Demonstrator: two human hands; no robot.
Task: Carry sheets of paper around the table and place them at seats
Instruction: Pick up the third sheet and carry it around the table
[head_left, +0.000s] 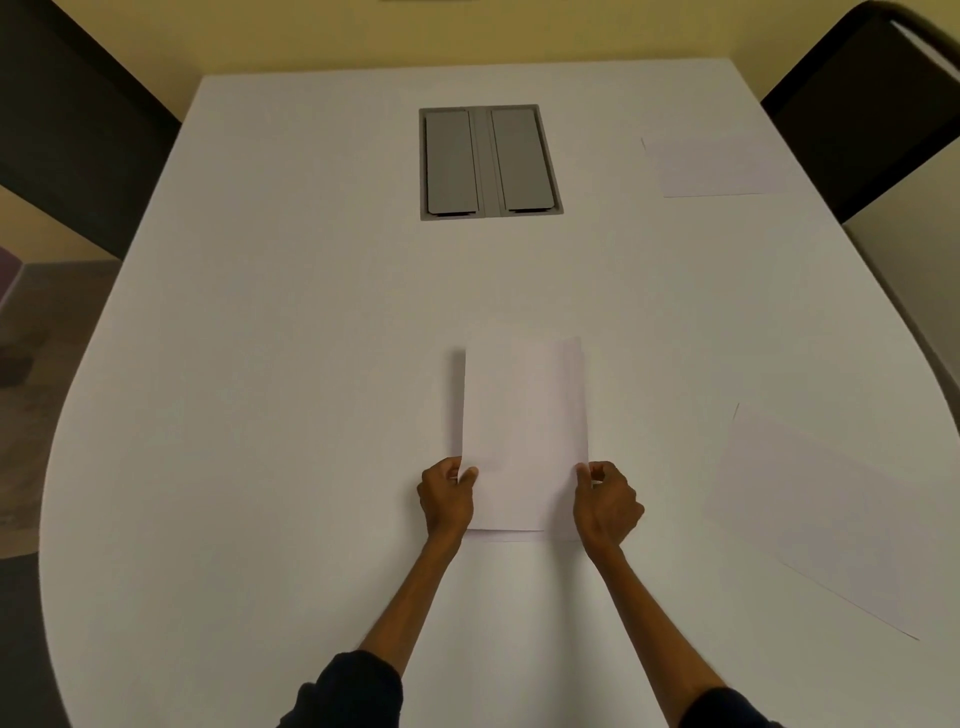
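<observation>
Hands: our left hand and right hand each pinch a long edge of the stack.
Stack: thin white paper, at the tabletop's rounded near end.
Room: smooth white surface runs widest on our left; near sheet lies to the right, far sheet by a dark chair.

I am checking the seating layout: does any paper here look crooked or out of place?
Yes. The near-right sheet lies at a slant, unlike the straighter far sheet. In the held stack, a lower sheet's edge peeks out under the top one.
</observation>
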